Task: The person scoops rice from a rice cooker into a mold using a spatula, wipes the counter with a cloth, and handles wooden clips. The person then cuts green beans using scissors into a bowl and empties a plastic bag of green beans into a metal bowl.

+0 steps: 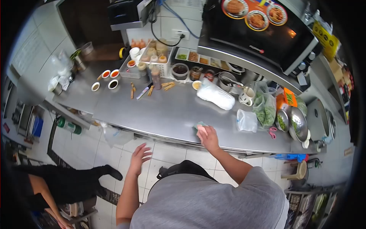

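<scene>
My right hand (208,138) is closed on a small pink and green sponge (201,129), which rests at the front edge of the steel counter (160,110). The sponge is partly covered by my fingers, so its full shape is hidden. My left hand (140,158) hangs in the air before the counter, fingers apart and holding nothing. To the right of the sponge on the counter lie a clear plastic bag (247,120) and pink-handled scissors (272,133). A white wrapped bundle (215,94) sits further back.
Sauce bottles (155,76), small sauce cups (113,84) and bundled sticks (167,86) stand toward the back left. Bagged greens (264,110) and metal bowls (299,124) fill the right end. An oven (259,42) overhangs the back. Another person's arm (47,196) shows at lower left.
</scene>
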The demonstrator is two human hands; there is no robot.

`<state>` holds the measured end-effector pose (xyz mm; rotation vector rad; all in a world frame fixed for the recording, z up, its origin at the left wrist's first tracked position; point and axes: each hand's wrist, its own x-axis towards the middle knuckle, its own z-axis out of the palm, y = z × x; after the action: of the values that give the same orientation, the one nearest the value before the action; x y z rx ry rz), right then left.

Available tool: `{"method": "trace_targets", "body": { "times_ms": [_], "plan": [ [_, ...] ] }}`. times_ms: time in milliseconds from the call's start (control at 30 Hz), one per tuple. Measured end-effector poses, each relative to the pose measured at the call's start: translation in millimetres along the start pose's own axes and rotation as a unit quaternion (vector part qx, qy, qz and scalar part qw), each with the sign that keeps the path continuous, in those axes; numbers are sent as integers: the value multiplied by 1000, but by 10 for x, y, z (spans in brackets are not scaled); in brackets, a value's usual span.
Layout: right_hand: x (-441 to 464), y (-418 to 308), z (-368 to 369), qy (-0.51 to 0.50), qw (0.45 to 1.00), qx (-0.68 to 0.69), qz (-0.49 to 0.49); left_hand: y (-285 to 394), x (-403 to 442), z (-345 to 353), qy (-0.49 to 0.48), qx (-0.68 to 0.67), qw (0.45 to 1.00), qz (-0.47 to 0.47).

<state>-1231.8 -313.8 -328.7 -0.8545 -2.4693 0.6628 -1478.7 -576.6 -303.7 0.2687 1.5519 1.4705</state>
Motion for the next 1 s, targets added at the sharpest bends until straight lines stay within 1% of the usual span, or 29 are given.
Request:
{"method": "trace_targets", "body": {
  "times_ms": [33, 67, 100, 133, 167, 200, 233, 267, 300, 333, 367, 433, 467, 500, 533, 567, 600, 633, 700, 767, 800, 867, 900, 933, 1000],
  "plan": [
    [47, -230, -50, 53, 975, 181, 117, 124, 112, 253, -70, 9, 998, -4],
    [91, -513, -60, -17, 852, 441, 283, 298, 158, 576, -114, 8, 993, -27],
    [146, -709, 109, 42, 895, 423, 135, 355, 203, 831, -150, 20, 988, -37],
    [183, -865, 245, 98, 914, 393, -15, 466, 229, 1081, -193, 58, 978, -62],
    [209, -1063, 174, 99, 914, 393, -15, 423, 274, 1196, -193, 59, 977, -62],
    [237, -1368, -37, 47, 882, 456, 111, 331, 377, 1274, -233, 102, 966, -41],
    [281, -1554, -180, -7, 828, 509, 233, 268, 471, 1295, -271, 145, 951, -19],
    [316, -1495, -294, -70, 780, 569, 251, 222, 531, 1263, -268, 147, 952, -18],
    [318, -1385, -290, -71, 779, 571, 247, 179, 584, 1217, -297, 110, 948, -38],
    [312, -1233, -207, -35, 814, 550, 180, 227, 599, 1185, -324, 73, 942, -59],
    [311, -1074, -129, -1, 843, 526, 116, 243, 583, 1134, -318, 71, 944, -60],
    [490, -802, -171, 130, 881, 453, 49, 394, 391, 1106, -281, 95, 947, 121],
    [589, -711, -266, 115, 882, 455, 47, 272, 463, 962, -237, 143, 955, 109],
    [736, -754, -460, 50, 976, 212, 25, 50, 569, 758, -204, 209, 949, 114],
    [889, -760, -555, -13, 999, -47, -7, -170, 650, 536, -170, 276, 939, 118],
    [1031, -641, -458, -21, 999, -44, -19, -296, 657, 327, -134, 271, 951, 64],
    [1164, -446, -266, -70, 994, -77, -36, -445, 628, 118, -99, 263, 960, 7],
    [1324, -281, -101, -120, 985, -111, -57, -661, 606, -102, -48, 248, 968, 8],
    [1905, -97, 218, -140, 982, -82, -98, -639, 375, -315, 59, 237, 969, -41],
    [2427, 6, 650, -100, 985, -74, -124, -636, 213, -458, 138, 192, 970, -60],
    [2571, 4, 808, -113, 982, -64, -135, -665, 162, -481, 155, 186, 968, -68],
    [2845, -5, 1031, -71, 980, -138, -122, -655, 149, -505, 224, 106, 968, -50],
    [2855, 21, 1167, -49, 979, -159, -115, -645, 144, -502, 240, 93, 965, -53],
    [2829, 44, 1274, -25, 977, -179, -112, -617, 175, -498, 222, 98, 969, -37],
    [2711, 5, 1287, -93, 962, -227, -123, -561, 267, -497, 200, 101, 975, 3]
  ]
}}
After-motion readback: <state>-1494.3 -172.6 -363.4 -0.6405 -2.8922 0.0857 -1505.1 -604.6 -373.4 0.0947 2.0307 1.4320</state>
